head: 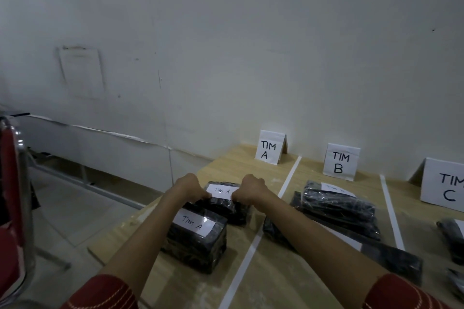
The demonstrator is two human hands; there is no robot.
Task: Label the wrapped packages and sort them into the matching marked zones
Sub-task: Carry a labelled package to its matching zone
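At mid-frame, the left hand (189,187) and right hand (251,190) each grip one end of a black wrapped package (233,211) labelled "Tim A", below the TIM A sign (270,147), just behind a second package (198,241).

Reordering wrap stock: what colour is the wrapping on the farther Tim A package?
Glossy black; the package carries a white label. Head view shows it.

Three paper signs (270,147) stand on the bench (271,273), two white tape strips (249,253) cross it, and two packages (195,236) read Tim A.
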